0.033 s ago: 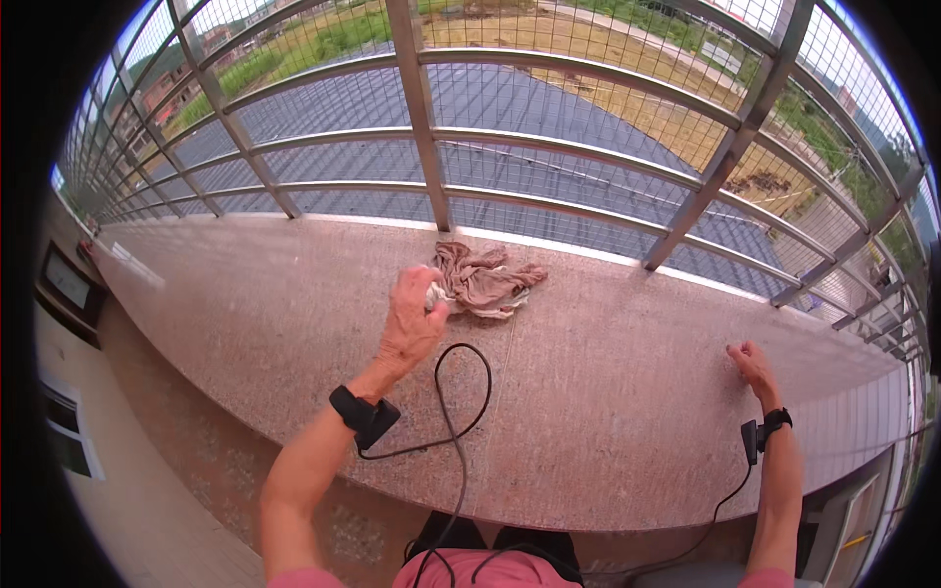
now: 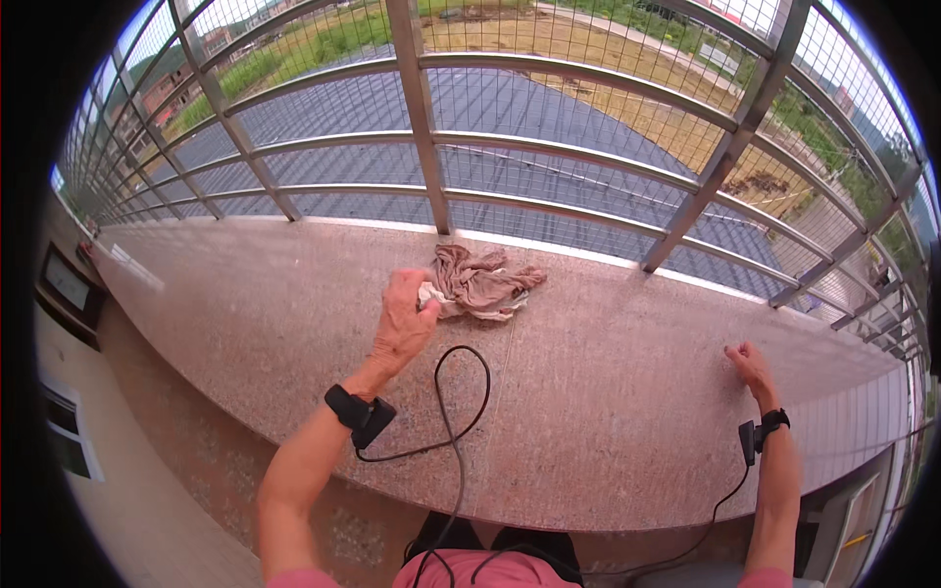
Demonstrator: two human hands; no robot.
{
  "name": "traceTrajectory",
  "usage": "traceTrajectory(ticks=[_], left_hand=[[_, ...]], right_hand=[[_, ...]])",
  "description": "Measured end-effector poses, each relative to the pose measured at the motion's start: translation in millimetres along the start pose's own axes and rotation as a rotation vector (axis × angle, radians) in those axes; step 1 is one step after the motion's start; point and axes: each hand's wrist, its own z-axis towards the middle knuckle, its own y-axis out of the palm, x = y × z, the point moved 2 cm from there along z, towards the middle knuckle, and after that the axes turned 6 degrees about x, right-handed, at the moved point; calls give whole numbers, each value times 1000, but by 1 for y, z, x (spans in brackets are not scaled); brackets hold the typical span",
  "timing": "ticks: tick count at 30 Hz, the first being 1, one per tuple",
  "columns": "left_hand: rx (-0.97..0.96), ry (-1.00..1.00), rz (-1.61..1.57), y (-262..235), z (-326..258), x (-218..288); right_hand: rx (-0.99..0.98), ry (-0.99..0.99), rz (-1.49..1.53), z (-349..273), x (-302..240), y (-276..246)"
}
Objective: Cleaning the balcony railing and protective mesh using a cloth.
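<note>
Grey metal railing w/ wire mesh [image 2: 418,118] runs behind a long, pinkish, speckled stone surface [image 2: 608,392], w/ a flat blue-grey expanse [image 2: 333,147] & grass beyond. Crumpled brown cloth [image 2: 480,279] lies on the surface nr the foot of a railing post; off-white fabric [image 2: 428,296] pokes out at its left end & along its near edge, can't tell if same piece or a separate one. Main change is small: the left hand [image 2: 400,318] has shifted a touch left vs the prev. frame, & the bit of off-white fabric b/w its thumb & fingers seems to have gone w/ it; the cloth's brown bulk looks about the same. Suggests, as a judgement, that work is at the cloth's left end & only the loose edge is being shifted, not the whole bundle. Of the hands, the left is part-open, thumb & fingers curved w/ that fabric b/w them; can't tell if it's firmly pinched. The right hand [image 2: 753,365], well to the right of the cloth, has fingers loosely curled, no obj. visible, tho its palm is hidden; no real change there. Black cable [image 2: 488,380] loops on the near side of the cloth, running to a black wrist unit [image 2: 372,423] on the left arm.
</note>
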Motion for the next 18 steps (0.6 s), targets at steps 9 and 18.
traceTrajectory(ticks=[9, 18], left_hand=[[-13, -181, 303, -66, 36, -116], [107, -381, 415, -181, 74, -231]], right_hand=[[21, -80, -146, -7, -54, 38], [-206, -357, -28, -103, -310, 198]])
